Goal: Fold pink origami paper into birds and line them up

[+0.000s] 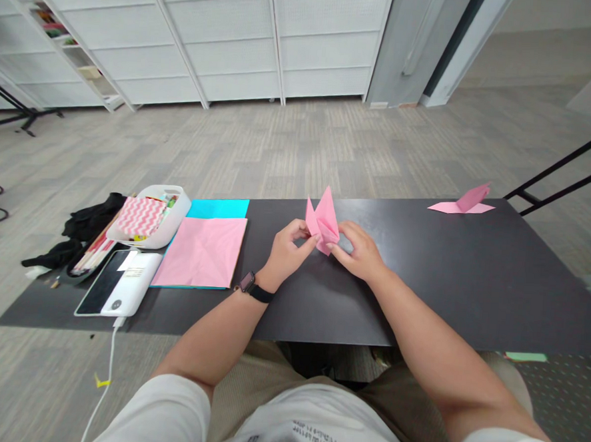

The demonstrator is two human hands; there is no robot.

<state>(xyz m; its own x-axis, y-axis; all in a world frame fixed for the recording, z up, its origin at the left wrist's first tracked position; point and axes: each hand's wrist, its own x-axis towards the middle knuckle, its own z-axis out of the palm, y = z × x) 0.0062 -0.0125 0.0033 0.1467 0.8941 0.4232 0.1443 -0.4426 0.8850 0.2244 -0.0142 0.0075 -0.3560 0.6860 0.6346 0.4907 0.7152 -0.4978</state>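
Observation:
A pink folded paper figure [326,216] with pointed flaps standing up is held just above the dark table, between both hands. My left hand [294,247], with a dark watch on its wrist, pinches the figure's lower left side between thumb and fingers. On the opposite side, my right hand [361,252] grips the lower right edge, its thumb at the front. The fingertips behind the paper are partly hidden. Another pink folded paper piece [464,203] rests near the table's far right corner, with one flap raised.
Left on the dark table [447,277] lie pink paper sheets [201,252] over a blue sheet [221,208]. Beside them are a white basket [175,217], a white device [134,284] with a cable [111,356], and black cloth [93,218]. White cabinets [226,37] stand beyond.

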